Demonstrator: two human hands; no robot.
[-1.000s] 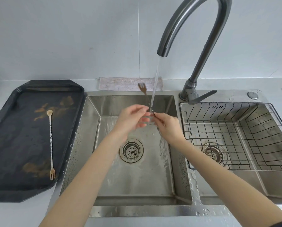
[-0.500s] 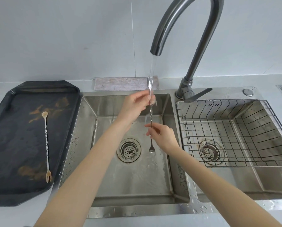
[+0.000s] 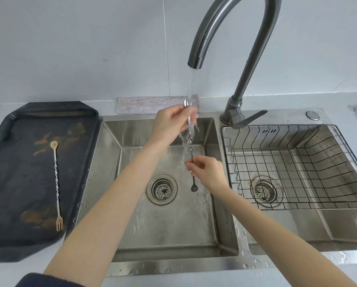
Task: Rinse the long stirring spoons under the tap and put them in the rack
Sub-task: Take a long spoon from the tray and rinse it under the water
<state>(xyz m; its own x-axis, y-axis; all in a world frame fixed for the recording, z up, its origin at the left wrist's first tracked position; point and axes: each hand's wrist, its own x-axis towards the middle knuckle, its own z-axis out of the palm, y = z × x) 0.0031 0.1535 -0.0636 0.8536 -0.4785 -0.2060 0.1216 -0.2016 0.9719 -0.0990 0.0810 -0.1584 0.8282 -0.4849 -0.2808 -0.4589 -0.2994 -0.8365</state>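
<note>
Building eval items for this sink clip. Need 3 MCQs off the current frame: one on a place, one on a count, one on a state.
1. Where does the pale stirring spoon lie?
A. in the wire rack
B. on the black tray
C. in the left basin

2. How many long stirring spoons are in view?
A. one
B. two
C. three

3. What is the state of the tap?
A. running
B. off
C. dripping only

Key: 1 B, it lies flat on the black tray, left of the basin. 2 B, one on the tray, plus the metal spoon gripped by the left hand above and the right hand below. 3 A, a steady stream falls from the spout onto that spoon; the wire rack holds none.
</note>
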